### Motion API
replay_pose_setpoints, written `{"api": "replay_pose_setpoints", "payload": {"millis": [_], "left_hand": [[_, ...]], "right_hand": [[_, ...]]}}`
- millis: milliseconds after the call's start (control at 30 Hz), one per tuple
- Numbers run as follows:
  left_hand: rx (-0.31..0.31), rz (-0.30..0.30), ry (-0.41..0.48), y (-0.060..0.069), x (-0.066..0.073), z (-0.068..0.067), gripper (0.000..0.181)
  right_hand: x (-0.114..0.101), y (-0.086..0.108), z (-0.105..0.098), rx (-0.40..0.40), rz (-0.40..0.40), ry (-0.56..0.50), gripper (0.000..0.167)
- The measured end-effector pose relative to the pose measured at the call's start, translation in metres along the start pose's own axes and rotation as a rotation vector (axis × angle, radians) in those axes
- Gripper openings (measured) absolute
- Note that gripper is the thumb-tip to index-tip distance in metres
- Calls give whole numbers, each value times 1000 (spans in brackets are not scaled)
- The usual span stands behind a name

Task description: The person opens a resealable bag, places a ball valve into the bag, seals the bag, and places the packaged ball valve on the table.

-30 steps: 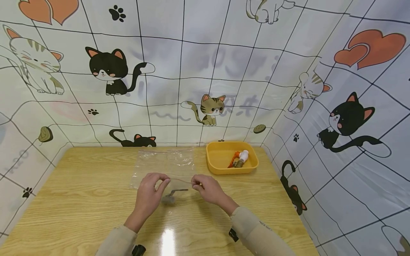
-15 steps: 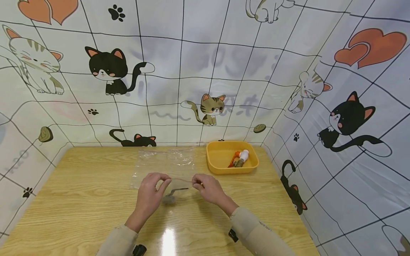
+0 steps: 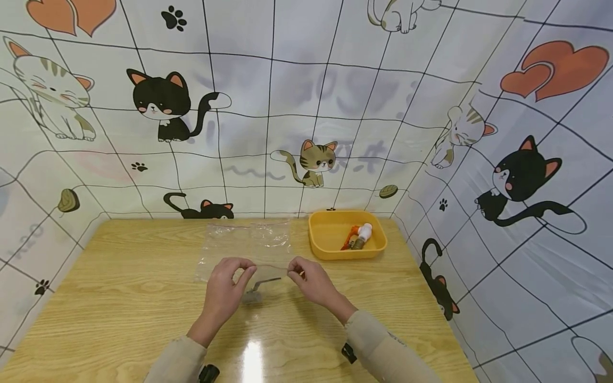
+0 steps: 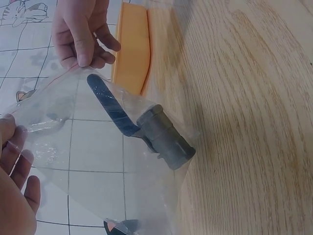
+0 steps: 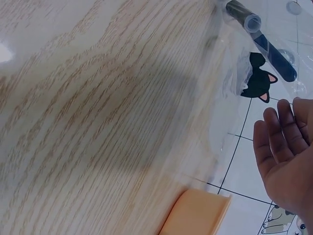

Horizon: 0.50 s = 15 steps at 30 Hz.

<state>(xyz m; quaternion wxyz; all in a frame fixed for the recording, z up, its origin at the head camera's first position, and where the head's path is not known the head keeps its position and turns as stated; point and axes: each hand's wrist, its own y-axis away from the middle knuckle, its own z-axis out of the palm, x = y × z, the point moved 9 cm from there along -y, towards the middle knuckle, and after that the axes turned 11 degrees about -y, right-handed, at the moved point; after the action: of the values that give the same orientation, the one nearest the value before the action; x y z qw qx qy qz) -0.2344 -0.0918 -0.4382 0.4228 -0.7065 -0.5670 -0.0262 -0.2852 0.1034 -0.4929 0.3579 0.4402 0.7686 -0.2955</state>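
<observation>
A clear zip bag [image 4: 88, 147] with a thin red seal line hangs upright between both hands over the table. Inside it sits a grey pipe valve [image 4: 166, 139] with a long dark lever handle, also seen as the valve [image 5: 239, 14] in the right wrist view. My left hand [image 3: 225, 287] pinches the bag's top left corner between thumb and fingers. At the other top corner my right hand [image 3: 312, 282] pinches the seal edge, and the left wrist view shows that right hand [image 4: 83, 34] with its thumb on the film.
Behind the hands another clear plastic bag [image 3: 244, 242] lies flat on the wooden table [image 3: 129, 298]. A yellow tray [image 3: 348, 255] at the back right holds an orange-and-white fitting [image 3: 359, 235] with a brassy part. Cat-printed sheeting [image 3: 273, 106] borders the table at the back and sides.
Both hands keep their grip on the bag and barely move. The valve's lever has tipped up slightly in the head view.
</observation>
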Motion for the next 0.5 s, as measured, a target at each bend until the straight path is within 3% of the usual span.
{"api": "replay_pose_setpoints", "payload": {"millis": [267,500], "left_hand": [[0,4,11,0,2,-1,6],[-27,-9,41,0,3,1,6]], "right_hand": [[-2,0,2,3,33,-131,4],[6,0,13,-27,50,-200,18]]}}
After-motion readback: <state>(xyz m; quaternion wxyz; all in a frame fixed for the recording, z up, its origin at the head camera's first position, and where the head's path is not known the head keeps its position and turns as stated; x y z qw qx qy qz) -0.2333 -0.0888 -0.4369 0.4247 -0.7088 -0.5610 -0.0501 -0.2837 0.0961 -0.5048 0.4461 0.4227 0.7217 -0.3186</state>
